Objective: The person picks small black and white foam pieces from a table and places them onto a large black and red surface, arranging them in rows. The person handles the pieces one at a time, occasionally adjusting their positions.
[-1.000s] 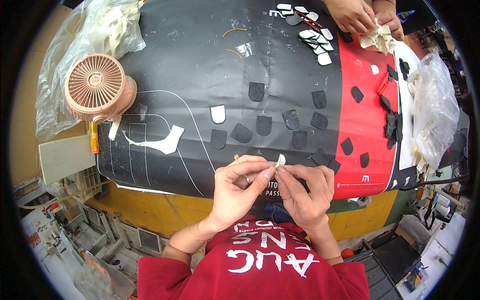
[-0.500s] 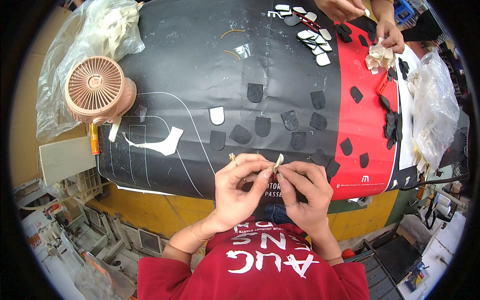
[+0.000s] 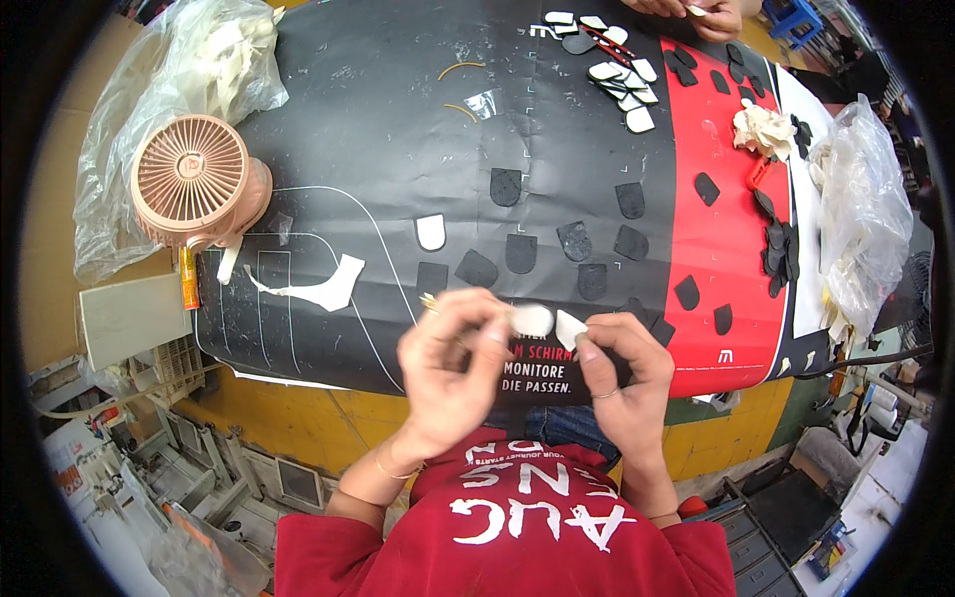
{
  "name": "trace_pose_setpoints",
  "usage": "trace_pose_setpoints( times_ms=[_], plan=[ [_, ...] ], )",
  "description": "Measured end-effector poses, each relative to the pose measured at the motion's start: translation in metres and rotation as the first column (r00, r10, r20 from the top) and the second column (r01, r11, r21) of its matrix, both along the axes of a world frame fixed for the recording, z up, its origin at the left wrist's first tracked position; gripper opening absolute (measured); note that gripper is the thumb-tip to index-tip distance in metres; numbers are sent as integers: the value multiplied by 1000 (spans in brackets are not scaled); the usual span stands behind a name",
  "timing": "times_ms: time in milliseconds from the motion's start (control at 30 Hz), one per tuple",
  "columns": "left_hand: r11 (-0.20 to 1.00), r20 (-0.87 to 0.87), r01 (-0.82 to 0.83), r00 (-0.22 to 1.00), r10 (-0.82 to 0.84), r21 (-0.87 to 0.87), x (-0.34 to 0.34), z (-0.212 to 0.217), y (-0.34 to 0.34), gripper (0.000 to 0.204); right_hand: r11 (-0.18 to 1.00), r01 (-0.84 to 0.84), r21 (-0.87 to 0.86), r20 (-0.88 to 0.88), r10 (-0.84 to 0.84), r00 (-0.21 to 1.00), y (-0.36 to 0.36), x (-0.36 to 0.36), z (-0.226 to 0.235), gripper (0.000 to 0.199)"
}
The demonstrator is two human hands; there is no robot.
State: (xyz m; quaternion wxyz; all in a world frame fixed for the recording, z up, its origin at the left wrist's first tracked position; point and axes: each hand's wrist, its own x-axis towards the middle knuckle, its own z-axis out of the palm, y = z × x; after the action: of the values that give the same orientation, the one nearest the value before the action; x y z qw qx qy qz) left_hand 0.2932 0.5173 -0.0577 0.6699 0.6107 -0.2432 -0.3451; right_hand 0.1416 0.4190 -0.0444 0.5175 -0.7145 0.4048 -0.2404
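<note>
**Two white pieces pinched above the worktop edge**

The left hand (image 3: 453, 363) pinches a small white oval piece (image 3: 532, 319) between thumb and fingertips, the other fingers curled in. The right hand (image 3: 622, 373) pinches a second white piece (image 3: 569, 328) the same way; a ring shows on one finger. The two pieces sit just beside each other, held over the near edge of the worktop (image 3: 398, 129), which is covered with a black and red sheet.

On the sheet beyond the hands lie dark cut-outs (image 3: 520, 253) in a loose row, with one white cut-out (image 3: 431, 232) to their left. A pink fan (image 3: 194, 179) stands at the left end, partly on a clear bag (image 3: 189, 60) of pale pieces. A second clear bag (image 3: 860, 209) lies at the right end. At the far edge another person's hand (image 3: 711, 15) rests near a cluster of white and black pieces (image 3: 617, 75).
</note>
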Motion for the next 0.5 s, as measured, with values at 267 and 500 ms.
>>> trace_pose_setpoints(
  times_ms=[267,500],
  plan=[
    [957,-437,49,882,-176,-287,49,-7,6,21,961,-22,275,135,-16,991,-4,-6,1,10],
    [956,-145,288,945,-294,-63,-11,-8,14,61,987,-43,156,46,36,998,6,-3,2,12]
  ],
)
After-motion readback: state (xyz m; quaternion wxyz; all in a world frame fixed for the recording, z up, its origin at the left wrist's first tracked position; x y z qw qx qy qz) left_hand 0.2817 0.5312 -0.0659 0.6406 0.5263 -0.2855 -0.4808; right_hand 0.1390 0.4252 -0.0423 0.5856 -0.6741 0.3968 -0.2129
